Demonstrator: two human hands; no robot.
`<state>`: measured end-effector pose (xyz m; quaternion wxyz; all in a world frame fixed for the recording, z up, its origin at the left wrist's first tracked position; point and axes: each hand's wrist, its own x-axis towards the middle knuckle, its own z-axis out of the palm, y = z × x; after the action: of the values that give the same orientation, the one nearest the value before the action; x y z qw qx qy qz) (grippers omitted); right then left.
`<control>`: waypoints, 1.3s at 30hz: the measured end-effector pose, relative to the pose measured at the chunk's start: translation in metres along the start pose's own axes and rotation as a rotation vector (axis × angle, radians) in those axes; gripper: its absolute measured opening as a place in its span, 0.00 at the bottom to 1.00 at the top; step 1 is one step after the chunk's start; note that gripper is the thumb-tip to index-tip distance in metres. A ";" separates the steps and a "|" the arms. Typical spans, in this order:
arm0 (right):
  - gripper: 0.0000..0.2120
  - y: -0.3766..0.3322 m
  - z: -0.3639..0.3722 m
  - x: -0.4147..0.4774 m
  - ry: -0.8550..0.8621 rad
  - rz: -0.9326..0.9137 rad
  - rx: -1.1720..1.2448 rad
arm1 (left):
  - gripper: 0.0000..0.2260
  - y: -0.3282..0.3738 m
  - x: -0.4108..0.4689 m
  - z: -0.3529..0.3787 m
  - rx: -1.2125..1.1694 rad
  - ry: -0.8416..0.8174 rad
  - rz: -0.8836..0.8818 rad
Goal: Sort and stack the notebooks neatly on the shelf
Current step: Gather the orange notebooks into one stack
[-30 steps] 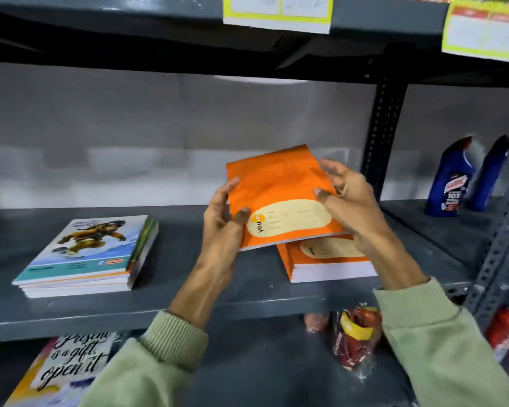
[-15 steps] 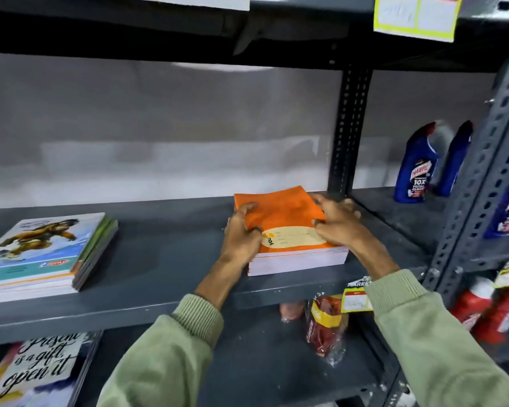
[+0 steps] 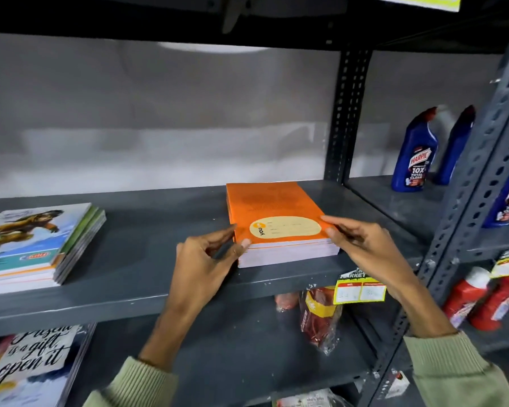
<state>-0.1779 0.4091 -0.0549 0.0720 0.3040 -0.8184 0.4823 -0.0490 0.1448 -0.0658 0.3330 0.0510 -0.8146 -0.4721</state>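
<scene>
A stack of orange notebooks (image 3: pixel 272 207) lies flat on the grey shelf (image 3: pixel 159 277), right of centre near the front edge. My left hand (image 3: pixel 206 259) is at its front left corner, thumb and forefinger tips touching the corner, fingers apart. My right hand (image 3: pixel 362 245) is at the front right corner, fingertips resting on the top cover's edge. Neither hand lifts anything. A second stack of notebooks (image 3: pixel 39 245) with an illustrated cover lies at the shelf's left end.
A perforated upright post (image 3: pixel 346 113) stands behind the orange stack. Blue cleaner bottles (image 3: pixel 415 151) fill the bay to the right, red bottles (image 3: pixel 467 295) below them. Under the shelf are a packet (image 3: pixel 318 318), a price tag (image 3: pixel 359 290) and a lettered notebook (image 3: pixel 30 362).
The orange notebook went from tilted in both hands down onto the orange stack. My hands then slid back from its top to the front corners.
</scene>
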 end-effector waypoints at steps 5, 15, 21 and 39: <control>0.22 0.002 0.005 -0.008 0.010 -0.070 -0.058 | 0.21 0.003 -0.006 0.008 0.041 0.054 0.014; 0.18 0.008 0.012 -0.006 0.096 -0.088 -0.074 | 0.18 0.004 -0.015 0.026 0.174 0.098 0.188; 0.16 0.010 0.018 -0.011 0.183 -0.129 -0.080 | 0.15 0.002 -0.016 0.031 0.216 0.121 0.233; 0.31 -0.102 0.089 -0.017 0.276 -0.243 -0.229 | 0.31 0.008 0.004 -0.056 0.543 0.050 0.242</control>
<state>-0.0909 0.3063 -0.0327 0.2751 0.3213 -0.8075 0.4111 -0.0171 0.1065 -0.0387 0.3809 0.0524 -0.9028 -0.1925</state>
